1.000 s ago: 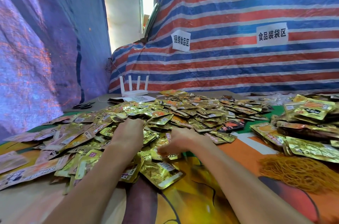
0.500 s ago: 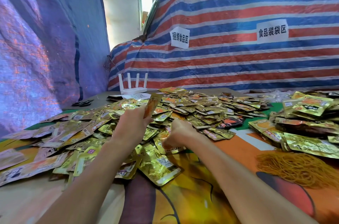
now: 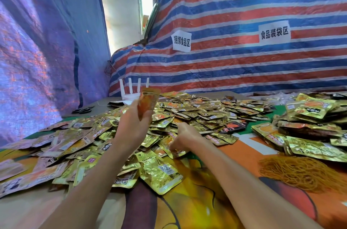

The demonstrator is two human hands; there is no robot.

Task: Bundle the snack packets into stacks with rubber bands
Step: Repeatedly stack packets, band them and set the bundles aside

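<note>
Your left hand (image 3: 131,125) pinches one orange snack packet (image 3: 148,100) upright above the heap of packets (image 3: 197,110) on the counter (image 3: 187,206); your right hand (image 3: 185,135) digs into the heap, grip unclear; slick foil could slip free; rubber bands (image 3: 300,172) lie well apart.

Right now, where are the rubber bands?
Head view, lower right: the rubber bands lie in a heap just nearer than the packet stacks, right of the right hand.
</note>
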